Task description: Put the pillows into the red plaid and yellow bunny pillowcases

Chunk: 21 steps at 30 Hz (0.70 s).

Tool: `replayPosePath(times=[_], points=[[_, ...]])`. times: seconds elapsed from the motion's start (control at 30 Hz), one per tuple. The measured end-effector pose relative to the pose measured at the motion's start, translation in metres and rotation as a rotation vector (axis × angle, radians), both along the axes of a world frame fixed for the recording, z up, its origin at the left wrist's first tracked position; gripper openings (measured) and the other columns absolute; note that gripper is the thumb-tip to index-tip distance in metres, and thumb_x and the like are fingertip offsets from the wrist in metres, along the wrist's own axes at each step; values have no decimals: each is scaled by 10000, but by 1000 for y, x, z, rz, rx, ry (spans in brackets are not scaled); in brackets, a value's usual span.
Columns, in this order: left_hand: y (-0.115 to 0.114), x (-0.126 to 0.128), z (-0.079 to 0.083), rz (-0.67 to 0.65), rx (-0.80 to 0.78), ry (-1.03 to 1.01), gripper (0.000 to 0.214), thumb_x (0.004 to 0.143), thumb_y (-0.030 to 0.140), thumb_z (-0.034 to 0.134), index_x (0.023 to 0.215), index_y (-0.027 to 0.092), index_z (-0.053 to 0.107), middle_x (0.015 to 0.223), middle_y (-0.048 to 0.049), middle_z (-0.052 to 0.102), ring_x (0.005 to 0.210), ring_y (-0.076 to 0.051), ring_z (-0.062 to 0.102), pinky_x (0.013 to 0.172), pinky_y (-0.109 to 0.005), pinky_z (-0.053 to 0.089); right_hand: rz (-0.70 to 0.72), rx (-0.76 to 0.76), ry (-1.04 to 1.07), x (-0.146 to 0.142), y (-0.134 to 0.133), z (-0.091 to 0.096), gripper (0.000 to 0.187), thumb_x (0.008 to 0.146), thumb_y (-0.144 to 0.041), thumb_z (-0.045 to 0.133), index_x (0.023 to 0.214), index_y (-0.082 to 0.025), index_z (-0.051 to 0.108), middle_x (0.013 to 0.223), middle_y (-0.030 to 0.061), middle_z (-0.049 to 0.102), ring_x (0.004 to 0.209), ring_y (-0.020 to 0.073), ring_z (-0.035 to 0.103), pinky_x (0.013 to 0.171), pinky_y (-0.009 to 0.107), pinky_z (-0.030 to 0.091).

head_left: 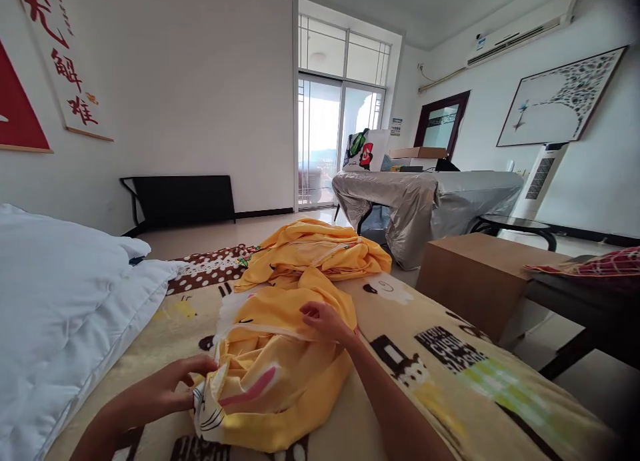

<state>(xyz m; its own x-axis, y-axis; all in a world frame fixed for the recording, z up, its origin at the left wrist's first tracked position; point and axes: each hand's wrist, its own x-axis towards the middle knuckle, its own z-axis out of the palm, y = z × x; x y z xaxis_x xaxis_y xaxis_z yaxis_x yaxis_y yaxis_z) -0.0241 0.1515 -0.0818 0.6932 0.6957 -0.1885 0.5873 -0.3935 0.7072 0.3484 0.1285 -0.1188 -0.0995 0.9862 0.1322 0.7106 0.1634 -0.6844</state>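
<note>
A bunched yellow fabric cover (pixel 280 381) with a pink, white and black cartoon print lies in front of me on a beige patterned blanket (pixel 395 407). My left hand (pixel 187 384) pinches its near left edge between thumb and fingers, by a white patch with black lines. My right hand (pixel 323 321) is over the middle of the cloth, just above a pale seam, its fingers loosely bent and no fold visibly gripped. More of the yellow fabric lies heaped beyond my hands. Folds hide what, if anything, is inside it.
White bedding (pixel 65 314) is piled at the left. Past the bed's far right side stand a cardboard box (pixel 465 281) and a table under a silver cover (pixel 415 194). A dark folded frame (pixel 185 199) leans on the wall; a glass door (pixel 320 141) is at the back.
</note>
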Motion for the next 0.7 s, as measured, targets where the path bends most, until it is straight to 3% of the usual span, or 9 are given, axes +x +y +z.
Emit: replayPosePath(times=[0.07,0.17,0.27,0.4,0.5,0.6,0.7], points=[[3,-8,0,-17,-13,-79,478,779,490,608,1221,307,628,1358,-33,552,1260,-280,476,1036,-353,405,-25,16,-57,6,1,-6,430,813,-266,575,1225,-149,603,1239,131,602,1134,236,556,999,385,406],[6,-9,2,-67,-45,-180,457,800,533,595,1196,312,654,1365,-38,551,1283,-293,462,1049,-376,403,71,-11,-148,2,-1,-15,650,621,-316,769,1241,-214,604,1265,83,600,1191,260,523,1045,378,362],[8,-3,7,77,-37,-243,442,793,554,595,1137,295,692,1361,-45,555,1271,-300,481,1039,-392,426,63,-3,-236,-4,-1,-22,630,575,-214,758,1192,-231,633,1215,68,630,1178,272,529,1056,394,324],[19,-5,7,408,46,-380,473,736,587,620,1061,260,726,1302,-61,603,1266,-312,486,980,-391,490,-198,66,-283,4,4,-16,427,713,-65,516,1101,-176,655,1144,92,655,1100,226,574,968,329,373],[30,-16,8,603,54,-571,493,669,580,665,999,221,734,1260,-79,630,1224,-327,523,853,-356,559,-437,134,-268,22,3,0,370,757,-73,470,1061,-173,655,1101,98,662,1047,227,591,890,307,400],[27,-20,16,682,73,-720,488,658,530,677,1016,199,702,1328,-69,584,1250,-321,503,859,-339,561,-615,203,-231,39,-4,17,339,761,-94,466,1032,-160,660,1048,117,669,975,242,609,822,312,417],[7,-13,33,672,193,-816,417,733,467,623,1074,228,655,1418,-1,501,1343,-273,407,1075,-356,433,-678,286,-179,47,-14,33,331,731,-96,470,987,-147,673,990,116,682,918,240,618,792,309,432]])
